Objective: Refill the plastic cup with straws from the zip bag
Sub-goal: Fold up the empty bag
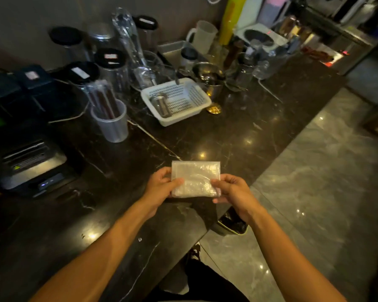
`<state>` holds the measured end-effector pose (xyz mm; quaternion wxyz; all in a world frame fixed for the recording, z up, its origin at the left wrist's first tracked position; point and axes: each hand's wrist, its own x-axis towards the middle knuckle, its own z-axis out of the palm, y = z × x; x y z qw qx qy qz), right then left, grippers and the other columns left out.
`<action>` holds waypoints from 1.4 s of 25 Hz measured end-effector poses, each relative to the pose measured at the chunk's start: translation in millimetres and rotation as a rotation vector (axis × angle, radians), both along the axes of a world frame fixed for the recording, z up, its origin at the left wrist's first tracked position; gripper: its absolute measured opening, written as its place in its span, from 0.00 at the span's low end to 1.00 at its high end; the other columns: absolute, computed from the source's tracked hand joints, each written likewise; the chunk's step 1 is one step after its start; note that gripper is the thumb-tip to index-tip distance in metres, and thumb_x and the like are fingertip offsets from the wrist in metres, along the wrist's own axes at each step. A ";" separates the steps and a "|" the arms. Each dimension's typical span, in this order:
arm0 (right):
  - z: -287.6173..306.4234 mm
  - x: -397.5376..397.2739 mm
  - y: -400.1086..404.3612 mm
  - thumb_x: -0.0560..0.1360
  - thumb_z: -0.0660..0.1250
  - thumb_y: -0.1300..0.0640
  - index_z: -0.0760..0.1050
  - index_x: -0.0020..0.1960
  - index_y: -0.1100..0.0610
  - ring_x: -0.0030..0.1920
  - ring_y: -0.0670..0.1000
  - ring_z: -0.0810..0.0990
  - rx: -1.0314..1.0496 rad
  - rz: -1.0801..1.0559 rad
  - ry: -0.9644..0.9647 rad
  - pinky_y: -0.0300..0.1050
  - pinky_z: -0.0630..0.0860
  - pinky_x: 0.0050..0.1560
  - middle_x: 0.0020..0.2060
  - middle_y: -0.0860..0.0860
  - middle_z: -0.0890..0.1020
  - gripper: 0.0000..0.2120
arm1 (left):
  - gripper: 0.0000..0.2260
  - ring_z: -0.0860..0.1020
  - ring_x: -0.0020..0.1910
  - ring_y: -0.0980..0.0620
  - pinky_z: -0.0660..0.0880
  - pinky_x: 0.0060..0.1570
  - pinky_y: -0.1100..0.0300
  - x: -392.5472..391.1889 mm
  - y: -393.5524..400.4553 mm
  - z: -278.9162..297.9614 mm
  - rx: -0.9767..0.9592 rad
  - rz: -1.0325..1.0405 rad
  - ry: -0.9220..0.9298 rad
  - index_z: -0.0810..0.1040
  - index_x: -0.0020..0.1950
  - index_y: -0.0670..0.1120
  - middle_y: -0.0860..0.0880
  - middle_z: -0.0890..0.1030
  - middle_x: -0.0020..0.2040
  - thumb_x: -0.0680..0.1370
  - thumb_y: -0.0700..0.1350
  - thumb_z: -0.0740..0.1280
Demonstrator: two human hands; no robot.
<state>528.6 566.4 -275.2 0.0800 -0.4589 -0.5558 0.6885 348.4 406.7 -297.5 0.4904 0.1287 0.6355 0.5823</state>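
Note:
I hold a clear, folded zip bag (195, 178) flat above the near edge of the dark marble counter (238, 136). My left hand (162, 185) grips its left side and my right hand (232, 192) grips its right side, thumbs on top. No straws show inside the bag. The translucent plastic cup (112, 125) stands farther back on the left of the counter. Several wrapped dark straws (103, 99) stand in it, leaning left.
A white perforated basket (196, 99) with a metal shaker stands behind the bag. Black-lidded jars (110, 58), glassware and metal cups crowd the back. A receipt printer (31, 164) sits at the left. The counter edge runs diagonally, with grey floor (314, 182) to the right.

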 end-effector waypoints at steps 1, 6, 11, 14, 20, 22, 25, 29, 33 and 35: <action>1.4 10.0 2.8 0.79 0.73 0.62 0.83 0.52 0.61 0.42 0.51 0.88 -0.007 -0.051 0.016 0.44 0.86 0.40 0.45 0.56 0.89 0.03 | 0.14 0.85 0.57 0.48 0.85 0.48 0.53 5.9 8.0 3.0 0.018 -0.029 -0.001 0.77 0.65 0.46 0.46 0.84 0.58 0.80 0.39 0.70; 4.9 73.3 25.7 0.80 0.69 0.66 0.82 0.53 0.62 0.38 0.48 0.87 0.049 -0.270 0.043 0.41 0.84 0.36 0.39 0.52 0.88 0.04 | 0.16 0.85 0.56 0.46 0.86 0.48 0.51 51.8 64.4 21.2 0.023 -0.213 0.046 0.74 0.68 0.48 0.47 0.82 0.58 0.81 0.38 0.68; -9.0 145.3 68.1 0.81 0.69 0.61 0.82 0.58 0.57 0.37 0.50 0.88 0.167 -0.363 -0.046 0.44 0.83 0.34 0.44 0.53 0.89 0.07 | 0.15 0.84 0.54 0.50 0.84 0.47 0.60 113.4 135.5 19.4 -0.038 -0.331 0.093 0.74 0.65 0.45 0.43 0.83 0.60 0.80 0.33 0.66; -29.0 191.3 106.8 0.82 0.69 0.58 0.80 0.60 0.57 0.34 0.52 0.84 0.176 -0.390 -0.085 0.45 0.80 0.32 0.38 0.51 0.86 0.08 | 0.13 0.84 0.51 0.50 0.83 0.46 0.62 162.4 177.8 7.7 -0.057 -0.339 0.149 0.76 0.65 0.45 0.44 0.84 0.55 0.81 0.35 0.66; -92.3 267.1 176.8 0.80 0.66 0.66 0.77 0.55 0.58 0.34 0.53 0.79 0.047 -0.431 -0.164 0.43 0.76 0.31 0.37 0.54 0.81 0.06 | 0.14 0.84 0.46 0.44 0.79 0.40 0.61 250.1 254.3 -64.4 -0.246 -0.308 0.155 0.76 0.67 0.44 0.45 0.85 0.49 0.82 0.38 0.66; -119.7 281.9 195.4 0.80 0.65 0.67 0.77 0.54 0.59 0.33 0.52 0.79 -0.003 -0.420 -0.193 0.42 0.76 0.30 0.37 0.54 0.81 0.06 | 0.14 0.83 0.45 0.45 0.79 0.41 0.59 267.4 273.3 -94.3 -0.314 -0.286 0.136 0.77 0.66 0.42 0.46 0.83 0.46 0.81 0.36 0.65; -167.5 289.8 215.8 0.81 0.63 0.68 0.75 0.53 0.60 0.32 0.51 0.78 -0.058 -0.399 -0.237 0.40 0.75 0.28 0.37 0.54 0.80 0.05 | 0.12 0.84 0.47 0.46 0.82 0.49 0.51 279.2 291.2 -145.2 -0.391 -0.287 0.148 0.79 0.62 0.40 0.46 0.83 0.46 0.78 0.34 0.66; -253.1 287.7 233.8 0.82 0.61 0.70 0.74 0.52 0.59 0.34 0.52 0.76 -0.129 -0.393 -0.298 0.44 0.75 0.31 0.38 0.54 0.78 0.08 | 0.16 0.82 0.45 0.49 0.81 0.47 0.53 283.6 308.9 -224.1 -0.497 -0.246 0.113 0.78 0.67 0.43 0.42 0.83 0.53 0.80 0.34 0.66; -352.0 284.5 241.4 0.81 0.64 0.69 0.76 0.60 0.61 0.38 0.53 0.79 -0.202 -0.420 -0.355 0.46 0.78 0.35 0.43 0.56 0.80 0.09 | 0.16 0.80 0.44 0.48 0.79 0.44 0.55 283.9 317.4 -315.7 -0.583 -0.251 0.086 0.77 0.69 0.45 0.40 0.82 0.58 0.81 0.37 0.65; -399.3 283.8 243.6 0.81 0.65 0.70 0.76 0.60 0.61 0.38 0.53 0.79 -0.237 -0.431 -0.374 0.46 0.78 0.34 0.43 0.57 0.81 0.10 | 0.16 0.82 0.48 0.46 0.81 0.52 0.51 283.3 321.9 -361.7 -0.618 -0.260 0.083 0.77 0.69 0.45 0.42 0.81 0.57 0.82 0.38 0.65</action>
